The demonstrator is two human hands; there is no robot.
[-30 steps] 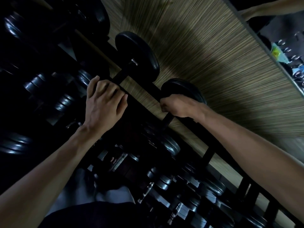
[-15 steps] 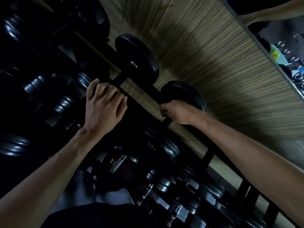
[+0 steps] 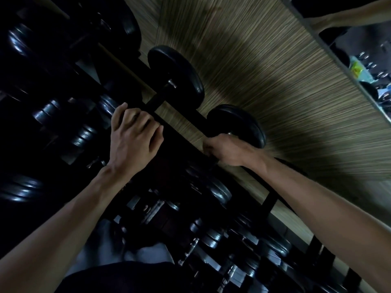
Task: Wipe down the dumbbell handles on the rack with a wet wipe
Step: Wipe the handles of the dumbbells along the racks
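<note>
On top rail of rack (image 3: 213, 166), dark & dim: right hand (image 3: 224, 151) clenched round handle of dumbbell (image 3: 239, 123), just beside its near head. Slid a bit down the handle vs 1 s ago, away from the head; reads as a wiping stroke in progress. Wipe itself not visible, presumably buried in the fist; can't confirm. Left hand (image 3: 133, 134) curled over the rail w/ fingers hooked on it, gripping, beside 2nd dumbbell (image 3: 177, 75); barely shifted since 1 s ago, so prob. bracing only.

Means for task: one handle being worked, neighbour's handle (image 3: 156, 102) not yet touched, many more below. Early-to-mid, at a guess.

Around: lower tiers packed w/ smaller dumbbells (image 3: 211, 235), metal ends catching light, handles mostly lost in shadow. Striped wood-look floor (image 3: 275, 81) behind. Mirror (image 3: 364, 68) far right, w/ someone's arm (image 3: 347, 15) at top edge.

In the way: big heads crowd the handle ends, little room for a fist. Rail crosses right under the handles. Low light hides which handles are done.
</note>
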